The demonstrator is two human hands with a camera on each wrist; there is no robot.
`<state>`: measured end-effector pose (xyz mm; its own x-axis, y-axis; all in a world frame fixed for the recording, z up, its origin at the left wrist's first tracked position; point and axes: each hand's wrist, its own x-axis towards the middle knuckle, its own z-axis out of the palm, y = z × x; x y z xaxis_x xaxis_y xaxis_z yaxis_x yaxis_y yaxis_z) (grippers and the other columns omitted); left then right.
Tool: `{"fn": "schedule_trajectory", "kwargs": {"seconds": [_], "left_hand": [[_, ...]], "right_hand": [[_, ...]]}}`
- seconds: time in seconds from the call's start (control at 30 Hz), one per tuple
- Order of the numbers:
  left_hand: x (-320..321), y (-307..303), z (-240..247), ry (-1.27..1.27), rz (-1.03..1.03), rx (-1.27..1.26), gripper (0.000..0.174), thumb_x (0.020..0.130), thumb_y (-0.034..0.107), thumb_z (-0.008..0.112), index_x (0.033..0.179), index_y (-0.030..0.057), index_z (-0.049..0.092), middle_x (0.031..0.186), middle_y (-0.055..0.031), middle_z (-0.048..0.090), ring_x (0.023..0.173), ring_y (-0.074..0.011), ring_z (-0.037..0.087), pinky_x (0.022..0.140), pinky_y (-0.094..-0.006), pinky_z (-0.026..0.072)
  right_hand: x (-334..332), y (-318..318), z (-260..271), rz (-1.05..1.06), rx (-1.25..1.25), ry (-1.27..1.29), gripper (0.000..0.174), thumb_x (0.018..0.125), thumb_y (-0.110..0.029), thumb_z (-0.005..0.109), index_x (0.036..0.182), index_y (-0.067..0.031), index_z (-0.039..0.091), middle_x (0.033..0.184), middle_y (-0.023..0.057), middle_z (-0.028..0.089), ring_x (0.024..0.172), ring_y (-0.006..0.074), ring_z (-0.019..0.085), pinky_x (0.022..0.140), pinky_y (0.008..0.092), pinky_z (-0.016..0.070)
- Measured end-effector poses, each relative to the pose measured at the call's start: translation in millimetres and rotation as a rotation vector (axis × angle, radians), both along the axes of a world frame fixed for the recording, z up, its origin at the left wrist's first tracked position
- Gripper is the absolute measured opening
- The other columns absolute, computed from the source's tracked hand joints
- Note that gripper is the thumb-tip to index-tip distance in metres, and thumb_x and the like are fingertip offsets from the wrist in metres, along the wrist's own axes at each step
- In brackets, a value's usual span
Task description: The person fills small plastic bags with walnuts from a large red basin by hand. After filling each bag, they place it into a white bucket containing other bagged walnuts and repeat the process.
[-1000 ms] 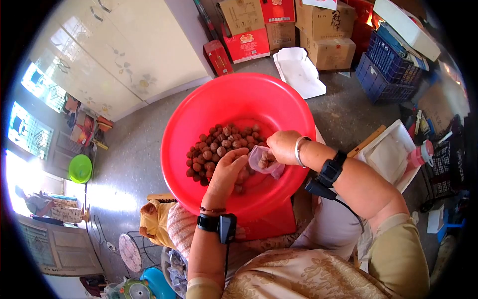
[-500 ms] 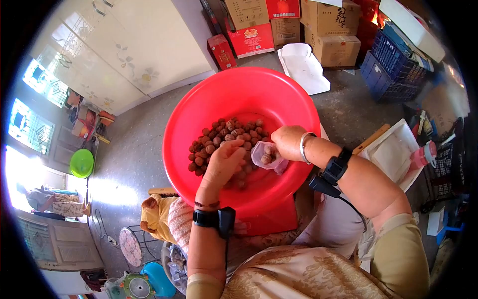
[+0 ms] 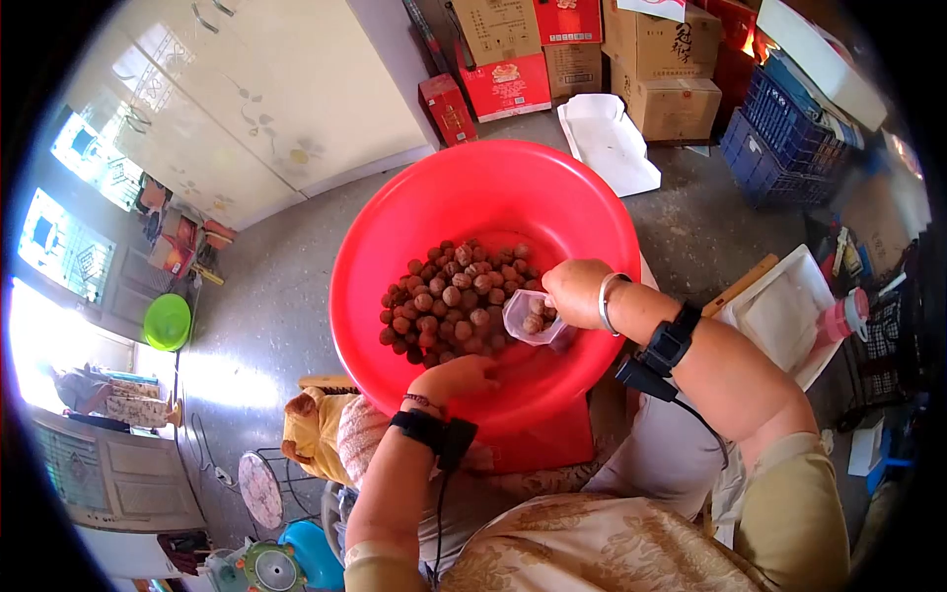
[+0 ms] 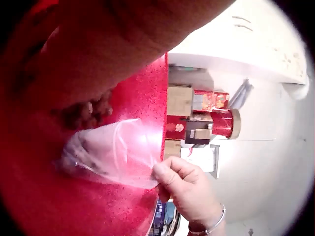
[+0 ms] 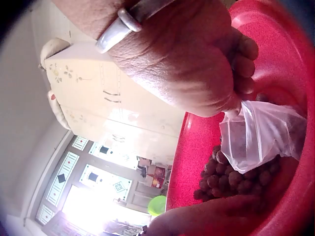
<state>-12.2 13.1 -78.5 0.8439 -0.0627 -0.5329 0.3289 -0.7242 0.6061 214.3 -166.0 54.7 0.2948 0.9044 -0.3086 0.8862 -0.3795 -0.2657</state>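
Observation:
A big red plastic basin (image 3: 414, 197) holds a heap of brown walnuts (image 3: 449, 296). On the basin's right side my right hand (image 3: 580, 293) pinches the rim of a thin, clear plastic bag (image 3: 523, 333) between thumb and fingers. Its mouth gapes, with a few walnuts inside, and the right wrist view shows the bag (image 5: 261, 142) hanging beside the heap. My left hand (image 3: 456, 380) reaches low over the near edge of the heap, palm down. In the right wrist view the left hand (image 5: 206, 216) stretches out flat towards the walnuts, its fingertips hidden.
Behind the basin lie a white foam tray (image 3: 607, 143) and stacked cardboard boxes (image 3: 671, 59). Blue crates (image 3: 774, 148) stand at the far right, a white foam box (image 3: 779, 311) nearer. A green bowl (image 3: 168, 322) and a round stool (image 3: 260, 490) are on the left.
My left hand has moved down from beside the bag to the near side of the walnut heap. The right hand keeps its hold, and the bag's mouth now faces up more openly.

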Motion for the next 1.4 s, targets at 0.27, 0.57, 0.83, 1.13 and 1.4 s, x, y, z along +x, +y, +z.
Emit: {"fn": "schedule_trajectory", "kwargs": {"seconds": [0.27, 0.57, 0.83, 1.13, 1.4], "left_hand": [[3, -4, -2, 0.116, -0.057, 0.325, 0.042, 0.090, 0.033, 0.067, 0.122, 0.0050, 0.070, 0.122, -0.0255, 0.067, 0.114, -0.0417, 0.064, 0.098, -0.0487, 0.0516], [-2, -6, 13, -0.019, 0.175, 0.219, 0.030, 0.087, 0.026, 0.071, 0.107, 0.0040, 0.073, 0.098, -0.0183, 0.074, 0.091, -0.0308, 0.072, 0.082, -0.0430, 0.0565], [34, -38, 98, -0.462, 0.794, -0.413, 0.025, 0.098, 0.015, 0.071, 0.119, 0.0021, 0.067, 0.094, 0.0000, 0.068, 0.077, -0.0073, 0.060, 0.069, -0.0241, 0.0516], [19, -16, 97, -0.562, 0.764, -0.041, 0.026, 0.095, 0.011, 0.070, 0.120, 0.0020, 0.070, 0.097, -0.0017, 0.070, 0.084, -0.0109, 0.063, 0.076, -0.0274, 0.0539], [-25, 18, 71, -0.344, 0.606, 0.340, 0.024, 0.087, 0.015, 0.071, 0.110, 0.0068, 0.074, 0.100, -0.0192, 0.074, 0.092, -0.0345, 0.072, 0.083, -0.0417, 0.0569]], "right_hand": [[3, 1, -4, 0.011, 0.015, 0.032, 0.019, 0.087, -0.015, 0.067, 0.099, -0.0115, 0.081, 0.102, 0.0199, 0.075, 0.098, 0.0380, 0.073, 0.084, 0.0464, 0.0580], [1, -1, -1, 0.026, 0.009, 0.003, 0.018, 0.086, -0.014, 0.068, 0.098, -0.0122, 0.081, 0.102, 0.0200, 0.075, 0.099, 0.0380, 0.073, 0.086, 0.0461, 0.0575], [1, -1, 2, 0.043, 0.024, -0.011, 0.021, 0.086, -0.013, 0.068, 0.102, -0.0040, 0.078, 0.103, 0.0248, 0.074, 0.099, 0.0402, 0.072, 0.084, 0.0463, 0.0578], [2, 1, -10, 0.053, 0.066, -0.016, 0.020, 0.083, -0.009, 0.066, 0.097, -0.0011, 0.078, 0.101, 0.0249, 0.074, 0.097, 0.0407, 0.072, 0.084, 0.0472, 0.0580], [1, 0, -4, 0.045, 0.065, 0.048, 0.019, 0.086, -0.012, 0.067, 0.097, -0.0007, 0.077, 0.097, 0.0251, 0.074, 0.096, 0.0411, 0.072, 0.083, 0.0483, 0.0574]]}}
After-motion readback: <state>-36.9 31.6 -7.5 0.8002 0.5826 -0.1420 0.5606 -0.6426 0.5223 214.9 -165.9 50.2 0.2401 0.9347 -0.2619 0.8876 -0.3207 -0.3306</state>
